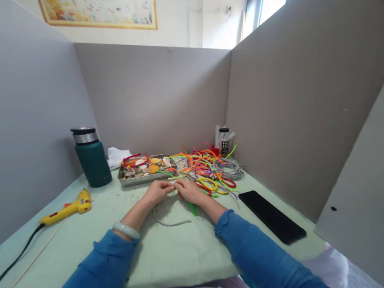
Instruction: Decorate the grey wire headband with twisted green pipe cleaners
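Both hands meet over the middle of the table, fingertips close together. My left hand (160, 190), with a pale bangle (125, 231) at the wrist, is closed in a pinch. My right hand (188, 190) pinches close beside it. Whatever lies between the fingertips is too small to make out. A grey pipe cleaner (173, 224) curves on the cloth below the hands, its upper end passing out of sight by my left wrist. Under my right wrist a bit of green pipe cleaner (192, 209) shows. A pile of coloured pipe cleaners (204, 164) lies just beyond my right hand.
Behind the hands stands a metal tray (146, 178) of shells and small pieces. A green bottle (92, 161), yellow glue gun (68, 210) and thin stick (38, 253) are left. At right lie a coil of grey pipe cleaners (232, 169) and a black phone (272, 216). Partitions surround the table.
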